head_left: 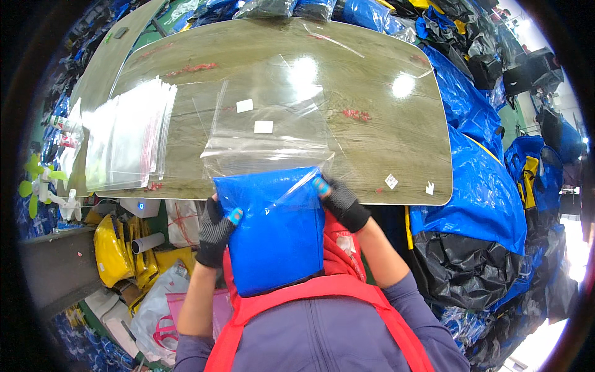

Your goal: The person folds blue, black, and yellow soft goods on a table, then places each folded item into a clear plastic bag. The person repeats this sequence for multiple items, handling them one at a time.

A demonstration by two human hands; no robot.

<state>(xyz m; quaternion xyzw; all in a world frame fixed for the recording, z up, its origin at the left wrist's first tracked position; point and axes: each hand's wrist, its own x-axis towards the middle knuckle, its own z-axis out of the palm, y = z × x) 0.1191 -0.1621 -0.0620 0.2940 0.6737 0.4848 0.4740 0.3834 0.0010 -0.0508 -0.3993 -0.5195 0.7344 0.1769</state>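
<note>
At the near edge of the wooden table [384,124], a folded blue item [276,239] is held upright against the person's chest, its upper part pushed into the open mouth of a clear plastic bag [266,133]. The item is gripped on both sides: the left hand [217,232] is closed on its left edge, the right hand [341,201] is pinched on its upper right corner together with the bag's film. Both hands are covered by dark knitted gloves with 2 bright blue fingertips showing, 1 on each hand. The blue item is smooth, slightly glossy and roughly rectangular, with a diagonal crease of film across its top. The bag is thin, transparent and wrinkled, spread flat over the table beyond the hands, with 2 small white labels on it. Left of the bag on the table, a stack of flat clear bags [127,139] is fanned out, some with red strips. The table top is shiny, grained brown, with rounded corners and 2 light reflections. Right of the table, crumpled blue and black bags [477,204] are heaped. Below the table's left edge, yellow bags [114,251] are seen. A red apron [322,291] is worn over a grey-blue top.
</note>
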